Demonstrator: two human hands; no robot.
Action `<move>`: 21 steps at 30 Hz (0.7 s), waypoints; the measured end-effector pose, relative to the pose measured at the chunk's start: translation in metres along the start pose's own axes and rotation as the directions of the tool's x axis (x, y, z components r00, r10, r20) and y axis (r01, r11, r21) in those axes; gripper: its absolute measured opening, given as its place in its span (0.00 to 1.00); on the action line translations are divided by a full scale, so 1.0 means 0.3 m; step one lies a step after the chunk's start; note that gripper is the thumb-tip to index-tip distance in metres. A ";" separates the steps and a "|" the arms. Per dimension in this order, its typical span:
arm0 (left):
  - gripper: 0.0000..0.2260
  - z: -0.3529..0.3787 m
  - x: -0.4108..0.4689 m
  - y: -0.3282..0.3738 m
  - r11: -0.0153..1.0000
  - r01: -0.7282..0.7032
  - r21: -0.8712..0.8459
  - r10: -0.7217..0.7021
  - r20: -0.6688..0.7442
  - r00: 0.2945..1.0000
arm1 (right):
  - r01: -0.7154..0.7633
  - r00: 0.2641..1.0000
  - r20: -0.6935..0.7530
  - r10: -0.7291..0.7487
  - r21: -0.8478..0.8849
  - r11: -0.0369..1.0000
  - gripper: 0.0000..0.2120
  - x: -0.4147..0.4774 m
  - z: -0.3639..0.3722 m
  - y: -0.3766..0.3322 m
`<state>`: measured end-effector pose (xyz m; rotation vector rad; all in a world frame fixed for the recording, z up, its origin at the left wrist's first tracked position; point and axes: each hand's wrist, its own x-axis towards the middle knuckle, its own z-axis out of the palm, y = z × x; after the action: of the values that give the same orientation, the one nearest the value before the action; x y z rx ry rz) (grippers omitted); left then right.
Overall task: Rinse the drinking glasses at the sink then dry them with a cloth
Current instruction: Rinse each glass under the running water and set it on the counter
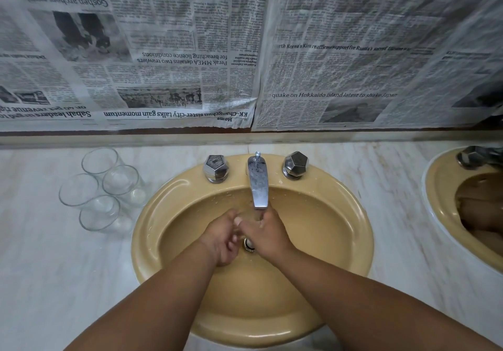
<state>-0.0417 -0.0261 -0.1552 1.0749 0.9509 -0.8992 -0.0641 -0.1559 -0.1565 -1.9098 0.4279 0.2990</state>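
Here left hand (220, 239) and right hand (265, 235) meet under tap (257, 184), fingers curled, hold unclear

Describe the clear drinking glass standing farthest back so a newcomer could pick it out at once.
Find the mustard-yellow oval sink, then look left onto the pale marble counter, where four clear drinking glasses stand in a cluster. The farthest-back glass is the one nearest the newspaper-covered wall, behind its three neighbours.
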 end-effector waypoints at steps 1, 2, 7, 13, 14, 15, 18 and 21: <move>0.15 0.010 0.001 -0.002 0.999 -0.039 0.029 0.040 -0.028 0.999 | -0.015 1.000 -0.022 0.014 -0.044 0.999 0.19 -0.003 0.007 0.000; 0.15 0.022 -0.001 -0.009 0.988 -0.135 0.076 0.140 -0.063 0.988 | -0.058 0.997 -0.049 0.056 -0.044 0.997 0.19 -0.002 0.009 -0.006; 0.07 0.055 -0.012 -0.077 0.631 -0.648 0.426 0.743 -0.091 0.663 | -0.523 0.844 0.087 0.529 0.352 0.777 0.14 0.014 -0.027 -0.055; 0.14 0.026 0.003 -0.010 0.978 -0.199 0.069 0.205 -0.093 0.974 | -0.091 0.995 -0.039 0.093 0.044 0.995 0.20 -0.009 -0.009 -0.022; 0.16 0.017 0.006 0.005 0.998 -0.049 0.039 0.051 -0.055 0.997 | -0.032 0.999 -0.038 0.031 -0.047 0.998 0.22 -0.005 0.000 -0.003; 0.17 0.012 0.011 0.010 0.999 0.006 0.050 -0.004 -0.035 0.999 | -0.009 0.999 -0.036 0.005 -0.103 0.995 0.23 -0.007 0.003 0.002; 0.13 0.032 -0.001 -0.004 0.972 -0.182 0.147 0.192 -0.057 0.980 | -0.071 0.996 -0.057 0.068 -0.054 0.996 0.15 0.005 -0.012 -0.022; 0.11 0.047 0.011 -0.045 0.751 -0.584 0.310 0.626 -0.050 0.778 | -0.495 0.862 0.066 0.502 0.324 0.807 0.11 0.023 -0.044 -0.052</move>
<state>-0.0504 -0.0433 -0.1595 1.5969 0.5288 -0.4070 -0.0510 -0.1640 -0.1414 -1.4447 0.9433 0.5163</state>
